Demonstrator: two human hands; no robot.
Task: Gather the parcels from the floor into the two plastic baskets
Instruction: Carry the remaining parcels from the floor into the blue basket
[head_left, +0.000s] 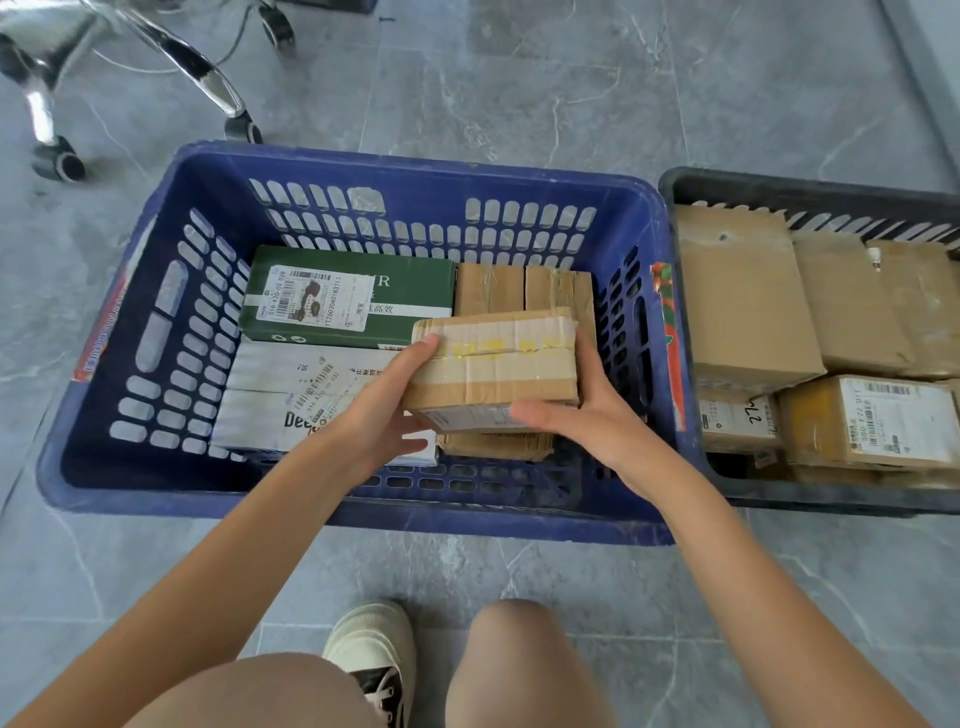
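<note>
A taped cardboard parcel (493, 364) is held over the inside of the blue basket (156, 291). My left hand (384, 400) grips its left end and my right hand (576, 410) grips its right and near side. Under it in the blue basket lie a green box (405, 291) with a shipping label, a white package (291, 400), a brown box (524, 288) at the back and another brown parcel (498, 446) below the held one. The black basket (779, 189) on the right holds several cardboard parcels (743, 296).
A chrome office-chair base with castors (57, 161) stands at the upper left on the grey tiled floor. My knees and a pale shoe (371, 649) are just in front of the blue basket.
</note>
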